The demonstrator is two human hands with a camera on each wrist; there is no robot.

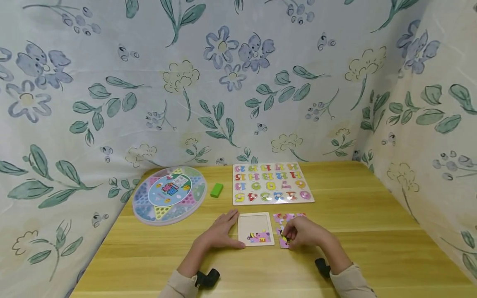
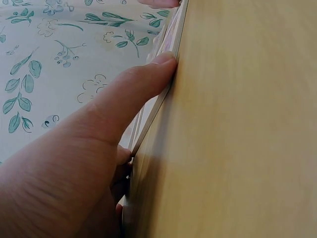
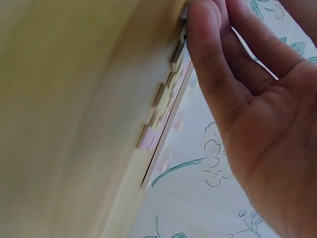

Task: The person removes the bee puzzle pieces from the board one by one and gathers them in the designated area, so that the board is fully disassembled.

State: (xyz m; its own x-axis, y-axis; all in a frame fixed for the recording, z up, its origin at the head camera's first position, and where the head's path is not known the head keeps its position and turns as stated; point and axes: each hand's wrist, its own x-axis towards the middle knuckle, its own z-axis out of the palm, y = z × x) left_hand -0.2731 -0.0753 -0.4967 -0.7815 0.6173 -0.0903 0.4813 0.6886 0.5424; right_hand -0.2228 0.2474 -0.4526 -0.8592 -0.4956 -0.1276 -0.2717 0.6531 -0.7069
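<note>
My left hand (image 1: pixel 220 232) rests at the left side of a square wooden puzzle frame (image 1: pixel 252 215). Its thumb (image 2: pixel 148 79) presses the near edge, and the fingers reach along the left side to the far corner. Inside the frame, joined pink jigsaw pieces (image 1: pixel 261 237) with a yellow-and-black figure fill the near right part; the remainder shows bare backing. Just right of the frame, my right hand (image 1: pixel 303 231) pinches a jigsaw piece (image 1: pixel 284 243) between thumb and fingers, which partly hide it. Other loose pink pieces (image 1: pixel 278 217) lie beyond those fingers.
Behind the frame lies a number puzzle board (image 1: pixel 273 198) with colourful numerals. A green block (image 1: pixel 217 190) sits to its left, beside a round game board (image 1: pixel 201 198) with a star pattern. Floral cloth (image 1: pixel 238 103) hangs behind the wooden table (image 1: pixel 365 215).
</note>
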